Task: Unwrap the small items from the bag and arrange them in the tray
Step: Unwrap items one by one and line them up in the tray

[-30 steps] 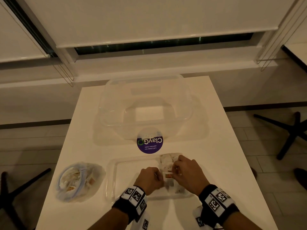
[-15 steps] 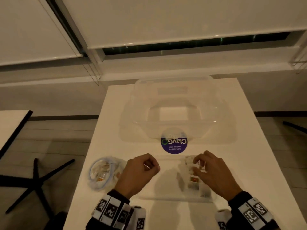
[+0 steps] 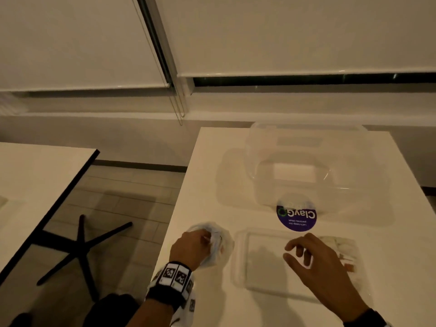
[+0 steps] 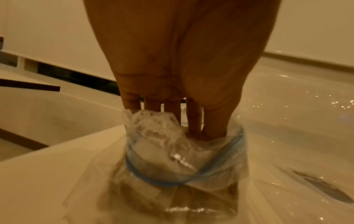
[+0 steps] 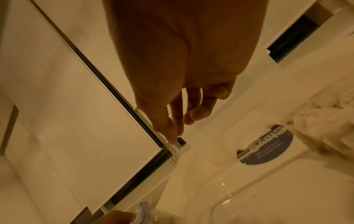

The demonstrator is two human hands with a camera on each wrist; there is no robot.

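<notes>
A clear plastic bag (image 3: 224, 246) with a blue zip rim (image 4: 145, 178) sits near the table's left edge, with small wrapped items inside. My left hand (image 3: 208, 240) reaches into its mouth. In the left wrist view its fingers (image 4: 195, 128) go down into the bag, and their tips are hidden by the plastic. A clear shallow tray (image 3: 243, 258) lies to the right of the bag. Small pale items (image 3: 339, 243) lie at its right end. My right hand (image 3: 295, 250) hovers over the tray's middle, its fingers (image 5: 184, 118) loosely bent and holding nothing.
A big clear bin (image 3: 306, 161) stands on the far half of the white table (image 3: 203, 185), with a round purple sticker (image 3: 296, 217) before it. A second table (image 3: 35, 185) and a black chair base (image 3: 80, 246) are on the left.
Both hands left the items at the tray's right end. My left hand moved left to the bag and went into it. My right hand lifted and opened over the tray. The view swung left.
</notes>
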